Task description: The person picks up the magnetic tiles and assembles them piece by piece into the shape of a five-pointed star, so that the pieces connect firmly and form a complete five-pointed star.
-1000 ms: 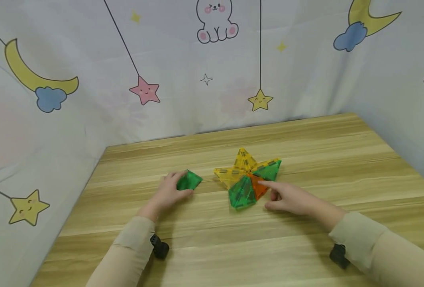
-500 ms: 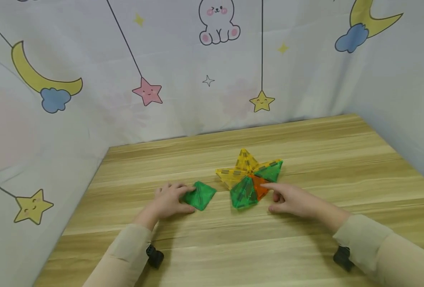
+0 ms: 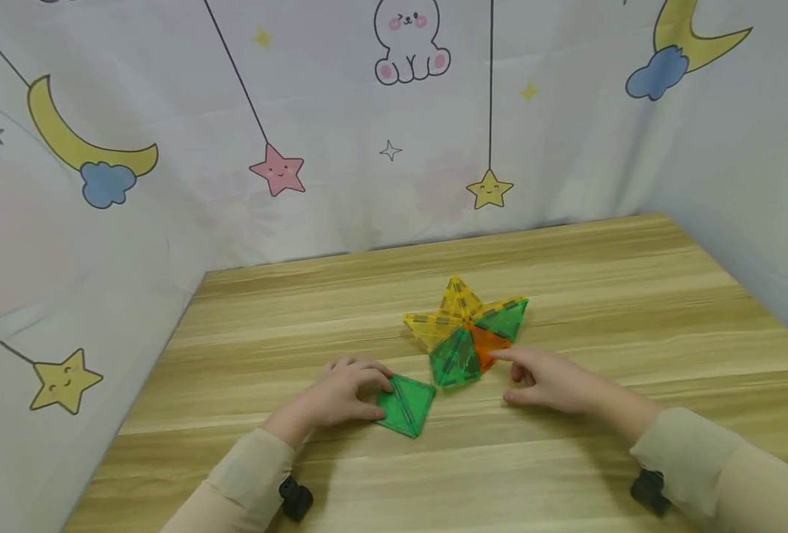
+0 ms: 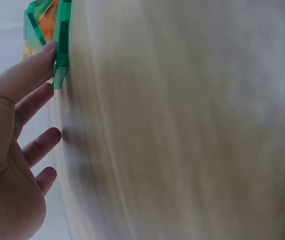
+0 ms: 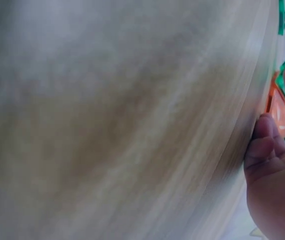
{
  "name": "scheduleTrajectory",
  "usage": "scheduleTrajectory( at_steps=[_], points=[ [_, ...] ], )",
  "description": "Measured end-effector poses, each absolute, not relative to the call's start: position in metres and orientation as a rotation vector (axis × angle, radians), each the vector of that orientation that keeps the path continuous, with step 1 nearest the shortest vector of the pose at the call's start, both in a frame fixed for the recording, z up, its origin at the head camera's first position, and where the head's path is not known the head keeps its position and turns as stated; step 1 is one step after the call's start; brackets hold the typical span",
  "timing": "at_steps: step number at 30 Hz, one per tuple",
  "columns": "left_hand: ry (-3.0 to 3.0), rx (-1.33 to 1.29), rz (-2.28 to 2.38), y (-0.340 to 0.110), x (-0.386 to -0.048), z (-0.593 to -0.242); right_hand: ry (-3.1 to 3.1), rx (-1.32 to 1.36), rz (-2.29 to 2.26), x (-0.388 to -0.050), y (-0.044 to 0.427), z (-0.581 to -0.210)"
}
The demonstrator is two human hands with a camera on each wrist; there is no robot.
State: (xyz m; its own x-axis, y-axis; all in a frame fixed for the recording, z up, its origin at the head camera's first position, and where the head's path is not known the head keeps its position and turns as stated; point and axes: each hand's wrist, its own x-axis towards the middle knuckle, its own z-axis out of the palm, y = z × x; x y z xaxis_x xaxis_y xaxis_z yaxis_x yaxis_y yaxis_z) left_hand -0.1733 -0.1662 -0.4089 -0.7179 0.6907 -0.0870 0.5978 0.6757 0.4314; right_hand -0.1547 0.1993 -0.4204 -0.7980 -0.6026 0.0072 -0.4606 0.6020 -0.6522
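A pair of translucent green triangular magnetic tiles [image 3: 412, 403], joined along one edge, is pinched by the thumb and index finger of my left hand [image 3: 342, 394]. In the left wrist view these tiles [image 4: 62, 35] show edge-on against the thumb, with the other fingers spread free. Just beyond them on the table stands a star-like magnetic tile build [image 3: 459, 363] in yellow, green and orange. My right hand [image 3: 554, 379] reaches its index finger to the orange tile [image 3: 489, 342]; its remaining fingers are loosely curled and hold nothing.
The wood-grain table [image 3: 267, 296] carries the build and both hands. Behind and beside it hangs a white fabric backdrop [image 3: 341, 185] printed with stars, moons and a bear. Small black devices sit under both sleeves.
My left hand has brought the green tile pair rightward and nearer the body, closer to the build, turning it flatter. My right hand stays at the orange tile, shifting only slightly.
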Motion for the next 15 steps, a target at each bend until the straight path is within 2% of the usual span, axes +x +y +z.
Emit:
scheduleTrajectory(
  at_steps=[15],
  points=[
    [2.525, 1.207, 0.485, -0.139, -0.153, -0.408, 2.659, -0.946, -0.915, -0.138, 0.192, -0.423]
  ],
)
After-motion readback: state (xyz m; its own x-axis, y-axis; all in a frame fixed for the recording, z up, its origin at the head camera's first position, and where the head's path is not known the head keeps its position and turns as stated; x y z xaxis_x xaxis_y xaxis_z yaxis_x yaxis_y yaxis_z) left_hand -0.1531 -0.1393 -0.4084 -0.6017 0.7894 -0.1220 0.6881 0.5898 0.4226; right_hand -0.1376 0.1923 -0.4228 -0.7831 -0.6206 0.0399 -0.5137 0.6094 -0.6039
